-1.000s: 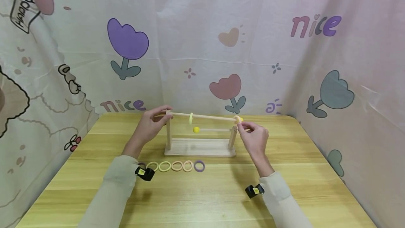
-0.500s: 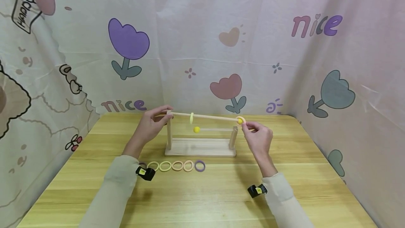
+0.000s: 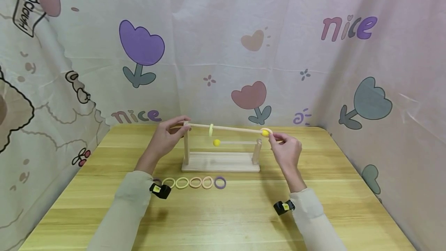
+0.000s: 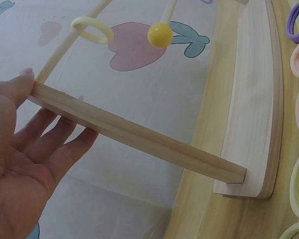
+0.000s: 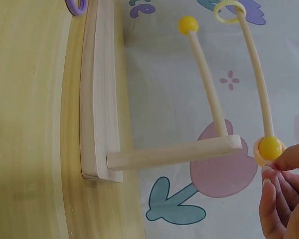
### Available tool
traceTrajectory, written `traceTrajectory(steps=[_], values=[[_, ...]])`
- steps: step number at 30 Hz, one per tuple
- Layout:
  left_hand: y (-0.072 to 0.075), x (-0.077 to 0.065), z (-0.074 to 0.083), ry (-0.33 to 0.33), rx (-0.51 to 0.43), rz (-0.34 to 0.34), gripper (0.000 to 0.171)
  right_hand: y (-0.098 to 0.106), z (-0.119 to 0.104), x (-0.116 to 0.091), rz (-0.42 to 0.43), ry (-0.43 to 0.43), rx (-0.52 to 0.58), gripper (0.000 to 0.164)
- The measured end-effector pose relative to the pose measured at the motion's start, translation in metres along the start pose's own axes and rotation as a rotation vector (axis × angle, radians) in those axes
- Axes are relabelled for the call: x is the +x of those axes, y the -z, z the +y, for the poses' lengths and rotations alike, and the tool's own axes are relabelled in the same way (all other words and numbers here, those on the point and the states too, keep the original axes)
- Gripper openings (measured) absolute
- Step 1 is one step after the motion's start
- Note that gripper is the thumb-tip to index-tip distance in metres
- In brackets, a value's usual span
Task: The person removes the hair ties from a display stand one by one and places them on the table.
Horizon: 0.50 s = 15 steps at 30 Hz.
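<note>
My left hand (image 3: 167, 136) grips the top of the left post (image 4: 134, 129) of a wooden stand (image 3: 221, 167), thumb at the upper corner and fingertips against the post. From there a thin upper rod (image 3: 237, 129) runs right to a yellow ball (image 5: 270, 148). My right hand (image 3: 286, 151) pinches a peach ring (image 5: 257, 150) between thumb and fingertips at that ball; whether it encircles the ball is hard to tell. A pale yellow ring (image 3: 211, 130) hangs on the upper rod. The lower rod (image 5: 209, 84) extends left from the right post (image 5: 174, 153) to another yellow ball (image 3: 216, 142).
Several rings lie in a row on the wooden table (image 3: 223, 220) before the stand, among them a purple ring (image 3: 220, 183), a peach ring (image 3: 207, 182) and a pale yellow ring (image 3: 182, 183). A printed curtain (image 3: 195, 49) hangs behind the table.
My right hand has shifted slightly right, bringing the peach ring from the rod's side of the end ball to the ball itself. The left hand keeps its grip on the post.
</note>
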<state>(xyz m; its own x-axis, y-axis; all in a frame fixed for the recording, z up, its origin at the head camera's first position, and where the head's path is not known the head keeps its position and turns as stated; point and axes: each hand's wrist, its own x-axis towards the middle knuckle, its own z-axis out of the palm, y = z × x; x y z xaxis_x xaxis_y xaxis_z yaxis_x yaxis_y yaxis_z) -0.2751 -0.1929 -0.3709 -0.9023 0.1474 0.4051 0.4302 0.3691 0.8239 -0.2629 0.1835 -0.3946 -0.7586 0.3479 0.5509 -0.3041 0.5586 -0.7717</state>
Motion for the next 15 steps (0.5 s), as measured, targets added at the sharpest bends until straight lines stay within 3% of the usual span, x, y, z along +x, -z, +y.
traceTrajectory(steps=[15], values=[[0.0001, 0.0000, 0.0002, -0.002, 0.003, 0.000, 0.031, 0.0025, 0.0093, 0.0067, -0.010, -0.051, 0.000, 0.016]])
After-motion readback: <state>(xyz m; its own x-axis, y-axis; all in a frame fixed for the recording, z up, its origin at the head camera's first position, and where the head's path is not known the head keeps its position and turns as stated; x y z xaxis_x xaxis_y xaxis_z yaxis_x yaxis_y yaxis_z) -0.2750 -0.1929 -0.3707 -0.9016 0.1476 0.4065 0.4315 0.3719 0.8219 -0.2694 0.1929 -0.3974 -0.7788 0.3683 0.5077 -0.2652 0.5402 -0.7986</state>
